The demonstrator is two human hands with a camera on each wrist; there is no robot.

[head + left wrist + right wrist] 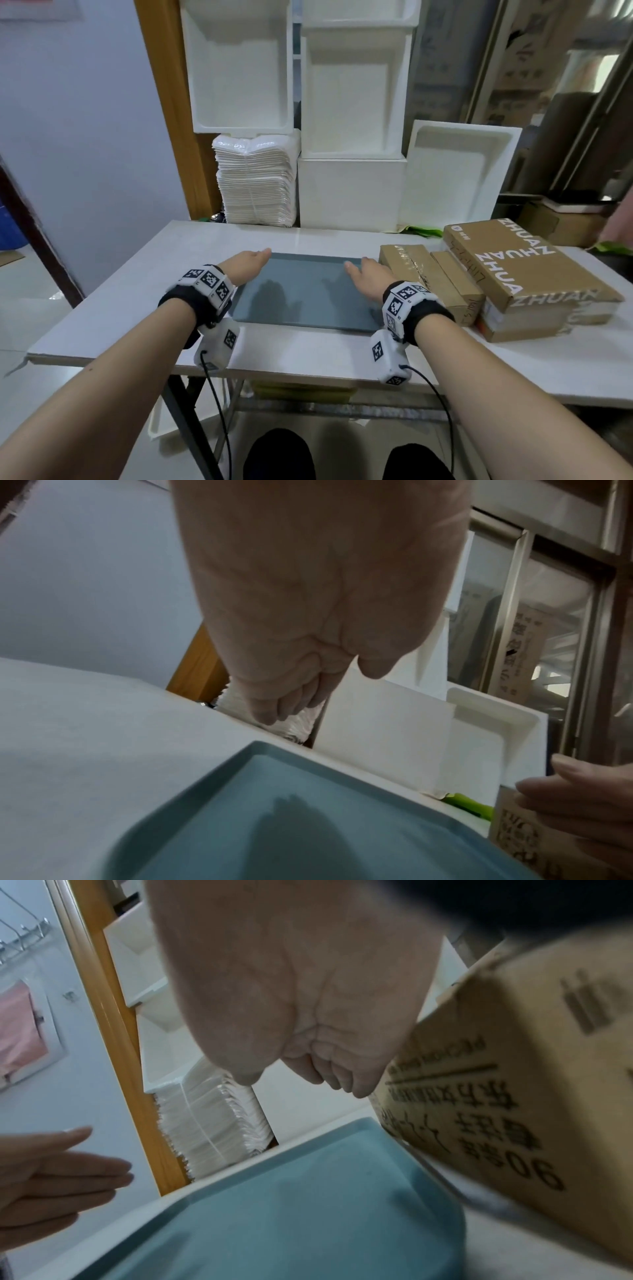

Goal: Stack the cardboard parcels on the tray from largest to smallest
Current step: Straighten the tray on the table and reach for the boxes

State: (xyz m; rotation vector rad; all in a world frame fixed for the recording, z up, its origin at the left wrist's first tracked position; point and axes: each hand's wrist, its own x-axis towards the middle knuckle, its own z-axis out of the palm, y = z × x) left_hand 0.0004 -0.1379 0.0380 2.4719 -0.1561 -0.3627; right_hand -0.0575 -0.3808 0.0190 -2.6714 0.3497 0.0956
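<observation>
A grey-blue tray (301, 308) lies empty in the middle of the white table. My left hand (251, 262) hovers over its far left corner with straight fingers and holds nothing. Just as open and empty, my right hand (364, 275) hovers over the tray's right side. Right of the tray stand the cardboard parcels: a medium box (409, 270), a narrow small box (457, 279), and a large box printed ZHUAN ZHUAN (524, 263) lying on another box (520, 325). In the right wrist view the medium box (514, 1096) is close beside my right hand (329, 1077).
White foam boxes (349, 192) and a stack of white sheets (257, 181) line the wall behind the table (137, 291). Something green (421, 231) lies behind the parcels. The table's front edge runs just in front of the tray.
</observation>
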